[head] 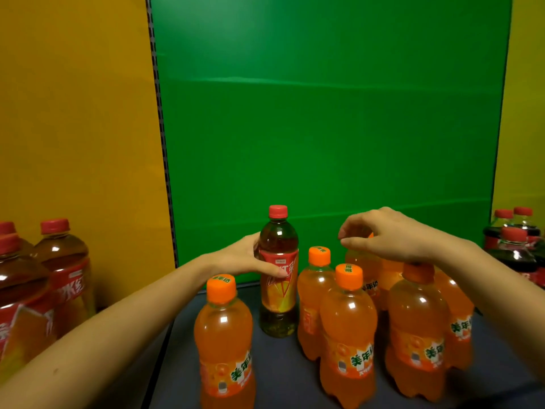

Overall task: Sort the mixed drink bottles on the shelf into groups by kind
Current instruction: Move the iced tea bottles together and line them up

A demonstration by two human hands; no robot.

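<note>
A green panel (324,128) fills the back of the middle bay, with an orange-yellow panel (73,113) to its left and a yellow-green one (525,113) at the far right. Below them runs the dark shelf (283,373). Both forearms reach in over it from the bottom corners. On the left, in front of the orange-yellow panel, stand large tea bottles (62,276) with red caps and red labels, brown liquid inside. At the far right a cluster of dark cola bottles (516,252) with red caps stands against the yellow-green panel. In the middle bay a group of orange soda bottles (348,335) stands close together on the right half of the shelf, and one more orange soda (224,343) stands apart at front left. Between that one and the group, a smaller tea bottle (278,273) stands upright on the shelf; the left hand (244,258) wraps its upper body, thumb across the red label. The right hand (383,234) hovers over the back of the soda group, fingers curled downward and half closed, holding nothing visible.
</note>
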